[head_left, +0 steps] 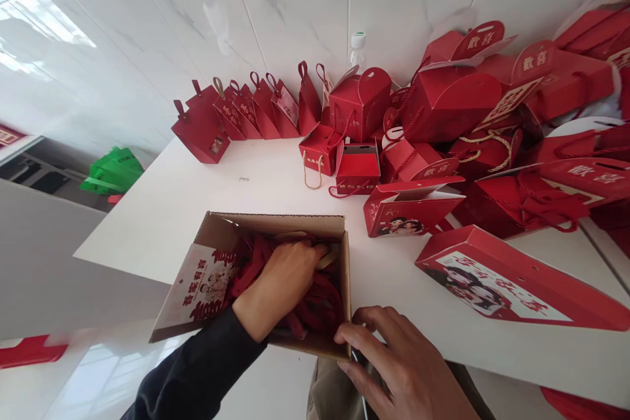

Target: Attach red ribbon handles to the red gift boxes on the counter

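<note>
A cardboard box (pixel 347 275) stands open at the table's front edge, holding dark red ribbon strips (pixel 322 298) and some gold ones. My left hand (pixel 283 282), in a black sleeve, reaches down inside the box. Its fingers curl among the ribbons beside a gold strip (pixel 329 258); their tips are partly hidden, so what they hold cannot be made out. My right hand (pixel 394 361) is at the box's near right corner, index finger on the rim and thumb just below, gripping the cardboard. A white printed panel (pixel 209 282) covers the box's left flap.
Small red gift bags (pixel 258 111) with loop handles line up along the tiled wall. Red gift boxes (pixel 453 102) with cord handles pile up at the right. A large red printed box (pixel 516 282) lies nearer. A clear bottle (pixel 357 52) stands behind; something green (pixel 112 170) lies at left.
</note>
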Tool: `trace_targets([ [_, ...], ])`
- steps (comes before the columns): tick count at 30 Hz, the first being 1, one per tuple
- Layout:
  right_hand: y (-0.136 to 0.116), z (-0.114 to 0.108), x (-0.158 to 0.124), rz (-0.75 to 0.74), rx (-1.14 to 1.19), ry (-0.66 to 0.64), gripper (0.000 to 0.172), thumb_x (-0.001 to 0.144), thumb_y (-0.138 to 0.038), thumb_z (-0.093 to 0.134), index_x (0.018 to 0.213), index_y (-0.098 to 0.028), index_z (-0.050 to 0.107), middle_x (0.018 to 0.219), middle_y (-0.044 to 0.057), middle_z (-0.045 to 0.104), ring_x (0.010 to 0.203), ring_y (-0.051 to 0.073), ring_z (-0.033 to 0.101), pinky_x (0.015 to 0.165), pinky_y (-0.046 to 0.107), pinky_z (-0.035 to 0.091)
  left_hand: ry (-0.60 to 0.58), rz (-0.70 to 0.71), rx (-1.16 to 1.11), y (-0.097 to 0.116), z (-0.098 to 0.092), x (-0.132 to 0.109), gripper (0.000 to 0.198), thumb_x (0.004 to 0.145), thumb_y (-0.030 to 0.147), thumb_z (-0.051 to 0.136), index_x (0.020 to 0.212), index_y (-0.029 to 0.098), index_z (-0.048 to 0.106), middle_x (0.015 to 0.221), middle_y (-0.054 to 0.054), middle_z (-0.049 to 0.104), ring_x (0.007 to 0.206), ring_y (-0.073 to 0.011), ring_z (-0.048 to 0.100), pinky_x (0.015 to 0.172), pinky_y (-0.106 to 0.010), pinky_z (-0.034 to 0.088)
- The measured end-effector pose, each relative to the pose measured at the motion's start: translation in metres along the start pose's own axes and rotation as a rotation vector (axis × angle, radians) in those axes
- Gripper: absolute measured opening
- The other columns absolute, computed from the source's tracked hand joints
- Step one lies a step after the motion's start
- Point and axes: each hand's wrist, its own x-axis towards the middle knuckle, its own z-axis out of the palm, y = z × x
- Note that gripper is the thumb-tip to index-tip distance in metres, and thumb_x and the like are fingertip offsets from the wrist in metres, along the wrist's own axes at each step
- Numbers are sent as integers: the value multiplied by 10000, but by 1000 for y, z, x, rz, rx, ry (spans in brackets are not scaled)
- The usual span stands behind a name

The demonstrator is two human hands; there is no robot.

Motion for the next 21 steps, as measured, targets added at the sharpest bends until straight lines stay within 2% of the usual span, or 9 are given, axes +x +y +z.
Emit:
trace_targets([
  [3, 0, -2, 2, -11, -24, 19, 371, 894, -81, 652, 1194, -289, 589, 994, 21, 668, 827, 234, 670, 675, 356, 525, -25, 9, 10, 0, -4, 3, 336, 980, 28, 474, 1164, 184, 707, 957, -102, 784, 868, -273, 768, 781, -375, 588],
  [7, 0, -1, 3, -54, -26, 63, 360, 882, -72, 624, 1173, -281, 584, 903, -3, 673, 758, 229, 653, 629, 348, 489, -40, 4, 43, 3, -8, 3, 331, 969, 0, 473, 1194, 149, 664, 1003, -124, 789, 894, -295, 777, 799, -401, 595],
  [12, -1, 2, 3, -13, -44, 34, 440, 824, -80, 791, 1157, -290, 594, 935, -16, 682, 803, 226, 641, 679, 336, 483, -32, -18, 91, 1, -5, -1, 321, 953, -6, 470, 1120, 155, 693, 1003, -135, 777, 944, -322, 764, 837, -443, 589],
  [15, -3, 9, 8, -12, -89, 104, 425, 787, -212, 908, 1091, -291, 622, 876, -27, 680, 752, 215, 637, 658, 327, 492, 19, -5, 107, -5, 0, -1, 346, 925, -28, 465, 1082, 166, 706, 1046, -137, 767, 969, -308, 751, 887, -449, 576],
  [18, 0, 19, 12, -42, -211, 160, 300, 858, -445, 875, 1019, -308, 661, 784, -34, 671, 682, 202, 644, 597, 312, 507, 84, 33, 110, -12, 5, 5, 291, 899, -18, 511, 968, 171, 721, 931, -120, 760, 862, -298, 755, 795, -414, 592],
  [20, 3, 21, 12, 0, -304, 166, 194, 966, -448, 772, 950, -281, 674, 747, -28, 674, 663, 177, 659, 560, 273, 509, 110, 95, 71, -13, 5, 11, 174, 937, 72, 590, 970, 178, 724, 920, -94, 749, 826, -268, 746, 742, -380, 602],
  [21, 3, 21, 11, 36, -343, 163, 190, 1013, -411, 722, 927, -248, 674, 748, -19, 680, 660, 160, 664, 545, 250, 508, 114, 147, 6, -13, 3, 15, 121, 972, 160, 635, 1058, 180, 718, 1016, -86, 744, 888, -245, 738, 778, -374, 610],
])
